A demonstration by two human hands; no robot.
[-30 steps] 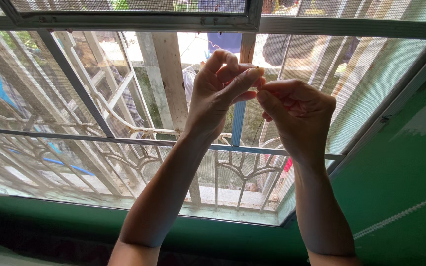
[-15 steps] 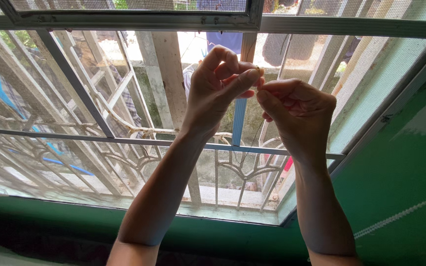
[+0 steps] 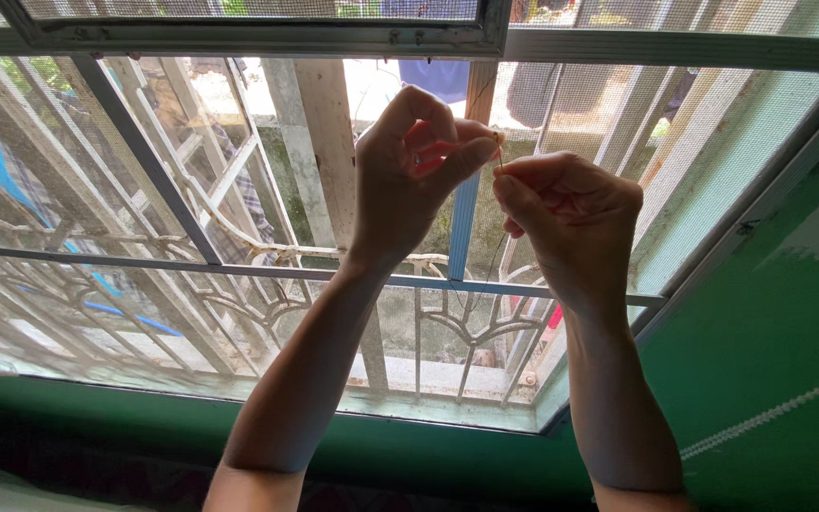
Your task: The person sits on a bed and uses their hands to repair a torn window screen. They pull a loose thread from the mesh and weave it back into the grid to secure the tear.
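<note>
Both hands up, centre of frame, in front of the window. My left hand has fingers pinched closed on a thin needle, just visible as a sliver at the fingertips. My right hand is curled shut, thumb and forefinger pinching a dark thread right beside the needle; fingertips of both hands nearly touching. Thread hangs down from the pinch point between the wrists, very fine, lower end lost against the window bars. Can't tell if the thread is through the needle eye, too small.

Behind: mesh screen window with grey metal frame across top, white ornate grille outside at lower centre. Green wall at right, white beaded cord running diagonally at lower right.
</note>
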